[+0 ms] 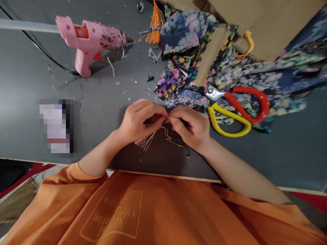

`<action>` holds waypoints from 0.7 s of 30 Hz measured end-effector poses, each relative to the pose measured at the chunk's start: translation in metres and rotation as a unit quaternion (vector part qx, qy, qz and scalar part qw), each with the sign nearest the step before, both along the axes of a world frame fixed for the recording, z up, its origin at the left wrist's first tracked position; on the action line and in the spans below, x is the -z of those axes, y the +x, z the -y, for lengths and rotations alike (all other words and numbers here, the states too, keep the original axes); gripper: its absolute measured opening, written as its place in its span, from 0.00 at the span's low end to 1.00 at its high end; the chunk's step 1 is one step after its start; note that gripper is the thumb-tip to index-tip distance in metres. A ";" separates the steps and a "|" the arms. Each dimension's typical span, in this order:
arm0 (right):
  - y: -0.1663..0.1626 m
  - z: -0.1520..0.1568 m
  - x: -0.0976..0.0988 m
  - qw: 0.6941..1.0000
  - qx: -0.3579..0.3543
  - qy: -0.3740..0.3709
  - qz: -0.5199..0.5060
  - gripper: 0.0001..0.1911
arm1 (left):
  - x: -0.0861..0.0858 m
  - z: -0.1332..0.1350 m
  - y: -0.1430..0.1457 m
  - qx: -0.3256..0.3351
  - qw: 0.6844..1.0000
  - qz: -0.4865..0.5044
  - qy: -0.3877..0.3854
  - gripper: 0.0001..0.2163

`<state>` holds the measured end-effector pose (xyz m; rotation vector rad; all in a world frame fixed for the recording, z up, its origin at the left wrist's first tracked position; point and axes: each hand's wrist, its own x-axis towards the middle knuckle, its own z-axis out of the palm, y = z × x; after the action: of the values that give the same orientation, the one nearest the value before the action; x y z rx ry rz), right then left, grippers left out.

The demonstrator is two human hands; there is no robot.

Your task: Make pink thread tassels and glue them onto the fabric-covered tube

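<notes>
Both hands meet over the dark table, fingertips pinched close together. From beneath my left hand hangs a pale thread tassel, its strands fanned toward the table's front edge. That hand is closed around the tassel's top, which the fingers mostly hide. My right hand pinches a fine thread that runs across the small gap between the two hands. A loop of cord curls below the fingertips. Near my right wrist, a thin dark strip lies on the table.
Red-and-yellow-handled scissors rest on floral fabric at the right. A pink glue gun lies at the back left, among glue scraps. An orange tassel and cardboard are behind. A blurred-out object sits left.
</notes>
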<state>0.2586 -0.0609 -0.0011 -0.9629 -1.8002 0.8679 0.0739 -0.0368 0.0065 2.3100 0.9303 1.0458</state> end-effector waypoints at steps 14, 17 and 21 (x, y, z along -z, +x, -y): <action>0.002 0.001 -0.001 0.997 -0.027 -0.030 0.070 0.17 | 0.000 0.001 0.002 0.015 1.000 -0.011 0.013 0.04; 0.002 0.001 0.000 0.996 -0.037 -0.030 0.074 0.17 | 0.001 0.001 0.003 0.012 1.000 -0.014 0.017 0.05; 0.002 0.001 0.000 0.996 -0.047 -0.031 0.074 0.17 | 0.001 0.001 0.003 0.008 0.999 -0.019 0.026 0.05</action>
<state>0.2607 -0.0618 -0.0013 -1.0111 -1.9676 0.9368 0.0769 -0.0380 0.0051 2.3823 0.9078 1.0348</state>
